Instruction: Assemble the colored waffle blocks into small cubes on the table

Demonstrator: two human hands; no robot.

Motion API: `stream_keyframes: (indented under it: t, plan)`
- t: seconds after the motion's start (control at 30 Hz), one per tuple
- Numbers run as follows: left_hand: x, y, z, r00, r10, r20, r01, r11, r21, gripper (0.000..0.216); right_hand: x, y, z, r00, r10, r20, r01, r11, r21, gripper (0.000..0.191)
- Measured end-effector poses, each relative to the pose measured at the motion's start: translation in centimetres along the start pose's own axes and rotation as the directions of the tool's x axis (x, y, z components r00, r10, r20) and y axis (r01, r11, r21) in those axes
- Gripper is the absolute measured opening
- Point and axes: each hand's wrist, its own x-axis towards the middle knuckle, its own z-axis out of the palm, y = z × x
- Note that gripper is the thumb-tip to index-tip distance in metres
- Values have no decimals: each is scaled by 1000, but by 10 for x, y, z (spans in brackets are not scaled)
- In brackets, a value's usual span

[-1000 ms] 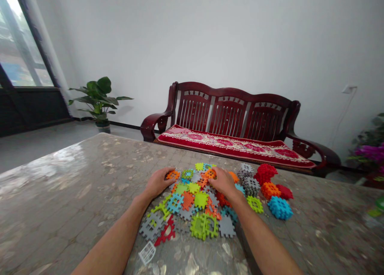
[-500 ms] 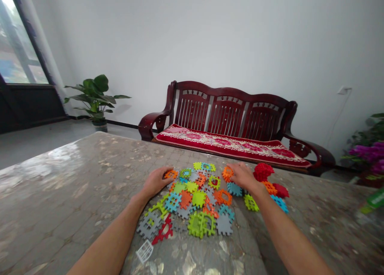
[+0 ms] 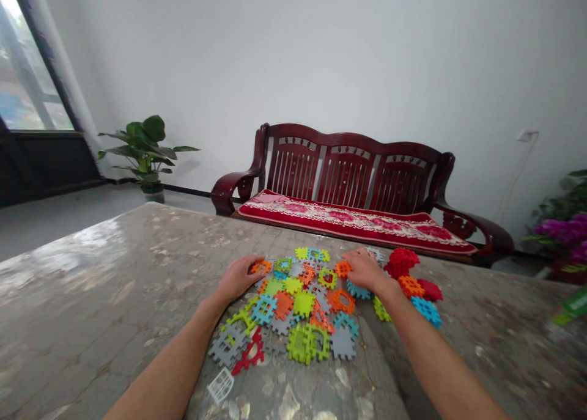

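Many interlocking plastic building tiles with toothed edges lie spread between my hands. My left hand (image 3: 239,278) rests at the pile's left side, thumb and fingers closed around the edge of an orange tile (image 3: 262,266). Across the pile, my right hand (image 3: 365,269) pinches another orange tile (image 3: 342,269) low over the table. Under that hand lies a blue tile (image 3: 358,290), and a green tile (image 3: 381,310) shows beside the wrist. Partly hidden behind the knuckles is a grey tile (image 3: 376,254). Nearest me are a red triangular tile (image 3: 250,354) and a white window-like piece (image 3: 221,385).
Right of my right forearm sit red tiles (image 3: 402,262), an orange tile (image 3: 411,285) and a blue tile (image 3: 426,311). A green-labelled bottle (image 3: 571,307) stands at the table's right. Beyond the patterned table (image 3: 137,273) are a wooden bench (image 3: 346,169) and a potted plant (image 3: 145,151).
My right hand has shifted slightly left with its orange tile, which now sits lower and flatter. A grey tile has come into sight behind that hand. My left hand has stayed put.
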Motion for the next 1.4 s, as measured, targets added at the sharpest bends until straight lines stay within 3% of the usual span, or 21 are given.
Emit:
stream_keyframes:
  t: [0.27, 0.67, 1.17, 1.4]
  plan:
    - [1, -4, 2, 1000, 19, 0, -19, 1000, -6, 47, 2, -16, 13, 1000, 4, 26, -4, 1000, 5, 55]
    - [0, -1, 0, 1000, 21, 5, -21, 1000, -10, 48, 0, -25, 21, 986, 163, 12, -164, 986, 28, 42]
    - [0, 0, 0, 1000, 16, 6, -16, 1000, 6, 45, 12, -20, 32, 983, 181, -24, -175, 974, 143, 49]
    - [0, -1, 0, 1000, 10, 2, -10, 1000, -30, 45, 15, -2, 31, 973, 213, -85, -189, 954, 232, 54]
